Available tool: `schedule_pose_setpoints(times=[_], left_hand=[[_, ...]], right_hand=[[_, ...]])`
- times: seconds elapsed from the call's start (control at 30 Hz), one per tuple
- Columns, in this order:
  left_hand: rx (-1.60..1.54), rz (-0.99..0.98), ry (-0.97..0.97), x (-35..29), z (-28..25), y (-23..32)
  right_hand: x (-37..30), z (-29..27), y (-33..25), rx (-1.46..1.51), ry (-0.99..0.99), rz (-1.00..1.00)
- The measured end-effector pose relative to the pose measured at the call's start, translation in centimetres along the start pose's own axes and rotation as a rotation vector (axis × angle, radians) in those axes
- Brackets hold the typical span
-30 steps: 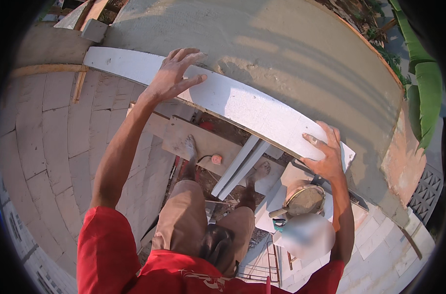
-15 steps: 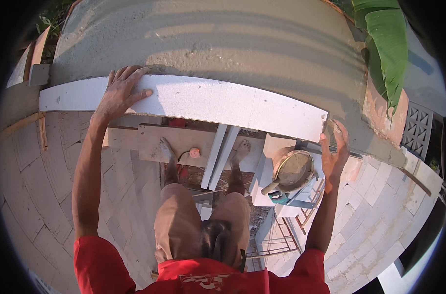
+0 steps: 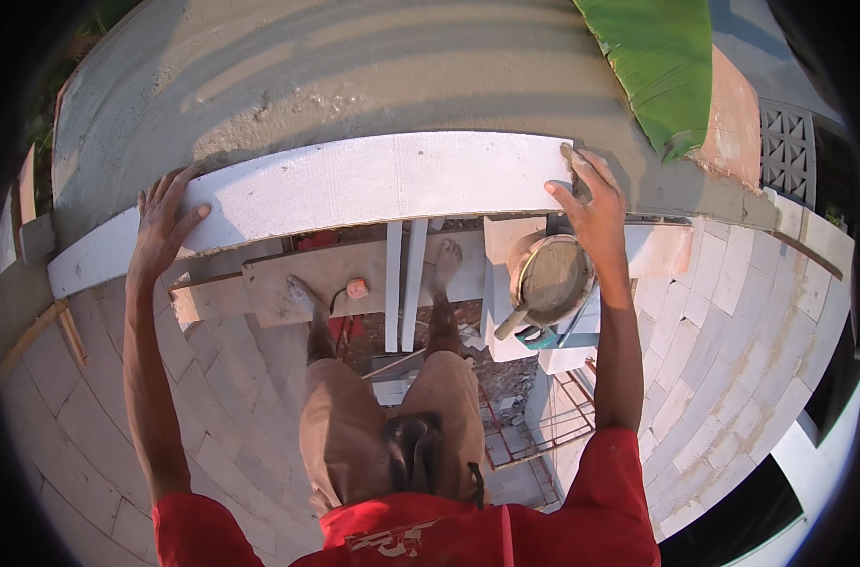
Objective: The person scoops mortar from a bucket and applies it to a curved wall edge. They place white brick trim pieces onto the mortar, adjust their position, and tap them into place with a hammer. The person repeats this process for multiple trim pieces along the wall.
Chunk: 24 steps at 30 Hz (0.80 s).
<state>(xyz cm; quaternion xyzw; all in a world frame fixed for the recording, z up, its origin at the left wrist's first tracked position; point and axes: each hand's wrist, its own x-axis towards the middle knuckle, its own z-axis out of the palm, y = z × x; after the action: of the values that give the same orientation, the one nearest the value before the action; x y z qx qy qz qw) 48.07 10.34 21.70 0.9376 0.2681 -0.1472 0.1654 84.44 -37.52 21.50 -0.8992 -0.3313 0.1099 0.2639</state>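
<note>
A long white board [image 3: 354,184] with a smooth face lies across the opening in front of me, against the wet grey mortar [image 3: 354,80]. My left hand [image 3: 168,219] grips the board toward its left part, fingers over the far edge and thumb on the white face. At the right end, my right hand [image 3: 589,194] has its fingers curled around the corner and its thumb resting on the face. The board's underside is hidden. Below the right end stands a bucket [image 3: 555,276] of grey mix, with a handled tool [image 3: 513,321] leaning at its rim.
My bare feet stand on planks [image 3: 288,279] in the opening, astride two upright grey bars [image 3: 406,283]. Block walls [image 3: 732,359] flank me on both sides. A green leaf [image 3: 657,66] overhangs the mortar at right. Below are rusty metal bars [image 3: 553,416].
The board's right end now sits higher and farther left in view, its left end lower. My right hand has closed in on its corner. The whole view has also shifted somewhat.
</note>
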Motion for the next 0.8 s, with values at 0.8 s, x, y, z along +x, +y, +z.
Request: schedule_pose_setpoints(times=[0.8], left_hand=[[-0.033, 0.068, -0.006, 1.9, -3.0, 5.7]], right_hand=[[-6.3, -0.6, -0.6, 0.020, 0.298, 0.211]])
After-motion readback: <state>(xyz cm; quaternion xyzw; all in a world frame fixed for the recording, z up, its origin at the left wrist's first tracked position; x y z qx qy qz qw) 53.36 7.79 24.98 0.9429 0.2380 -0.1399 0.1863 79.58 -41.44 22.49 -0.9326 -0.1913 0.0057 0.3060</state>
